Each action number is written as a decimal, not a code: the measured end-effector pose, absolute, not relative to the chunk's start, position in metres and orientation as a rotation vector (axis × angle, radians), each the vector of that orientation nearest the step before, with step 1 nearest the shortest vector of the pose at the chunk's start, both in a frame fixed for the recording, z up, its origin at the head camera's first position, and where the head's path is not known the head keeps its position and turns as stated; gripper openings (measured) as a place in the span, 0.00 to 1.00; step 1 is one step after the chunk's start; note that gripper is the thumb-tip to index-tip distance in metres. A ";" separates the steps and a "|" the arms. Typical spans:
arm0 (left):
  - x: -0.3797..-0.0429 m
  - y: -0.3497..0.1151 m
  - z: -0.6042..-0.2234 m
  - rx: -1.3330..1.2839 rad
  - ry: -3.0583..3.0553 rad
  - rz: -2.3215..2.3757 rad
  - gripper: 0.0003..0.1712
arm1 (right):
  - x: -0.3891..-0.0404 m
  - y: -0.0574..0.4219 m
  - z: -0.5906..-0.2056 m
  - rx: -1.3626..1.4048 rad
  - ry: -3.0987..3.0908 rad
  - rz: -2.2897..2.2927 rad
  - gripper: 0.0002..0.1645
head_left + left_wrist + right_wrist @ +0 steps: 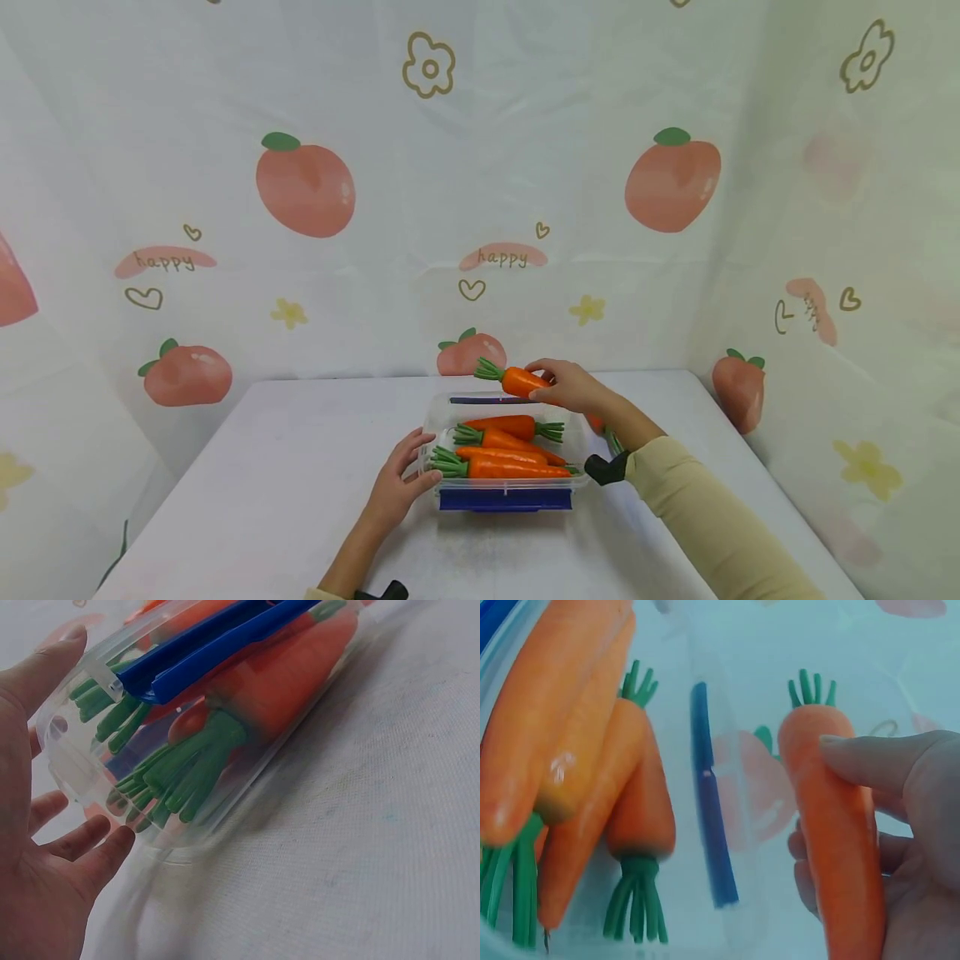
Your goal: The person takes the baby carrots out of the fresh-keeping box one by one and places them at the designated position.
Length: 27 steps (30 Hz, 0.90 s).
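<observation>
My right hand (573, 386) grips an orange carrot (519, 382) with green stem stubs, holding it above the back right part of a clear plastic box (433, 414). In the right wrist view, the thumb lies along the carrot (832, 825) and the fingers wrap behind it. Several more carrots (517, 471) lie inside the box, stems pointing different ways. My left hand (393, 483) rests against the box's left end, with loosely spread fingers. The left wrist view shows fingertips (112, 851) right at the clear wall, near green stems (195, 765) inside.
A blue latch (504, 499) runs along the box's front, with another blue strip (495, 400) at the back. Right of the box, another carrot (596, 422) is partly hidden by my right forearm. A fruit-printed cloth (375, 317) hangs behind the white table (315, 500).
</observation>
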State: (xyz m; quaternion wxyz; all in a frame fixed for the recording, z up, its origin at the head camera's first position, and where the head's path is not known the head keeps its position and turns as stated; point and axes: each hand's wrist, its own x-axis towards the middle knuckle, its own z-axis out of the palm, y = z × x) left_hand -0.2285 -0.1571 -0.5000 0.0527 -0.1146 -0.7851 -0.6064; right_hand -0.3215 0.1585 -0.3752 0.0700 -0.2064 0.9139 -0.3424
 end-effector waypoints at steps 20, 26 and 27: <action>-0.228 -0.157 -0.498 -0.311 -2.423 -1.836 0.35 | -0.319 0.216 -0.418 0.015 2.942 -1.296 0.33; -0.229 -0.156 -0.499 -0.317 -2.416 -1.842 0.34 | -0.321 0.231 -0.434 0.123 2.977 -1.312 0.33; -0.229 -0.156 -0.499 -0.316 -2.414 -1.847 0.34 | -0.322 0.233 -0.436 0.138 2.982 -1.315 0.34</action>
